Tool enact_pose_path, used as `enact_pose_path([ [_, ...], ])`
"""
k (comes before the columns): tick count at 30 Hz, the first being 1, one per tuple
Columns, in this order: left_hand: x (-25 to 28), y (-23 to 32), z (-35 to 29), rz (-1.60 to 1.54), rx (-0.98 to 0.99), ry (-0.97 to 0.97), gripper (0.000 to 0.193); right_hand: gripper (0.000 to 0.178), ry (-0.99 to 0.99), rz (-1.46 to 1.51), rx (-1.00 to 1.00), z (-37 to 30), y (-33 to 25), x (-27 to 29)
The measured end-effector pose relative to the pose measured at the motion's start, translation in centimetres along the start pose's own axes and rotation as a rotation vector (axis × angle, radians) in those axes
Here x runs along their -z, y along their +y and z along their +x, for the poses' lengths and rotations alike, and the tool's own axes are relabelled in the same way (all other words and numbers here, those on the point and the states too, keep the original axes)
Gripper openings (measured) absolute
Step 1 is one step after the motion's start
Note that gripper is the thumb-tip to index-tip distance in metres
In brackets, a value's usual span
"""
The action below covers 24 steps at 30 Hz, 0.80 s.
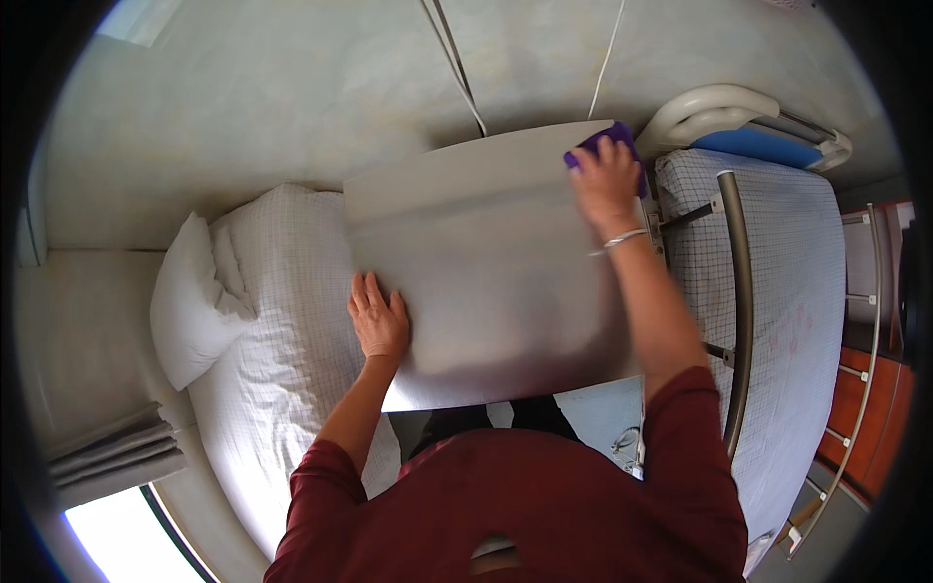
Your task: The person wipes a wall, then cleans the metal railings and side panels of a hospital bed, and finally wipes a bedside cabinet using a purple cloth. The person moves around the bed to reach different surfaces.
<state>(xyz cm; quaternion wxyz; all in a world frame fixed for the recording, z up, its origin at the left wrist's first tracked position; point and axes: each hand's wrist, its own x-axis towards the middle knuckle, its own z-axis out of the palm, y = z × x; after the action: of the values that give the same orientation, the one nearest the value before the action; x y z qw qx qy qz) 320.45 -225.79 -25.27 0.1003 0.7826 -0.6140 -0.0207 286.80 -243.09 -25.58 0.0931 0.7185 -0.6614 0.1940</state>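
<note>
A smooth silver-grey tabletop (486,262) stands in front of me between two beds. My right hand (607,185) presses a purple cloth (614,139) onto its far right corner, fingers spread over the fabric. A thin pale bracelet (624,238) circles that wrist. On the left side of the surface, my left hand (377,316) lies flat near the edge with its fingers stretched out and nothing in it.
A bed with white bedding (282,253) and a white pillow (199,301) adjoins the left side. At right stands a bed with a checked sheet (777,291), a metal side rail (741,311) and a blue-and-cream headboard (758,144). Cables (455,58) hang down the wall.
</note>
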Motion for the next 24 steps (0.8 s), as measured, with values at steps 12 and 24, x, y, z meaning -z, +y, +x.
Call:
enact_pose_path([
  [12,-0.1,-1.9,-0.4,-0.149,-0.013,-0.031,0.057,0.027,-0.08,0.357,0.151,0.2,-9.2,-1.5],
  [24,1.5,-3.7,0.1,-0.531,-0.181,-0.132,0.058,0.039,0.022,0.14,0.087,2.0,-23.5,-4.9],
])
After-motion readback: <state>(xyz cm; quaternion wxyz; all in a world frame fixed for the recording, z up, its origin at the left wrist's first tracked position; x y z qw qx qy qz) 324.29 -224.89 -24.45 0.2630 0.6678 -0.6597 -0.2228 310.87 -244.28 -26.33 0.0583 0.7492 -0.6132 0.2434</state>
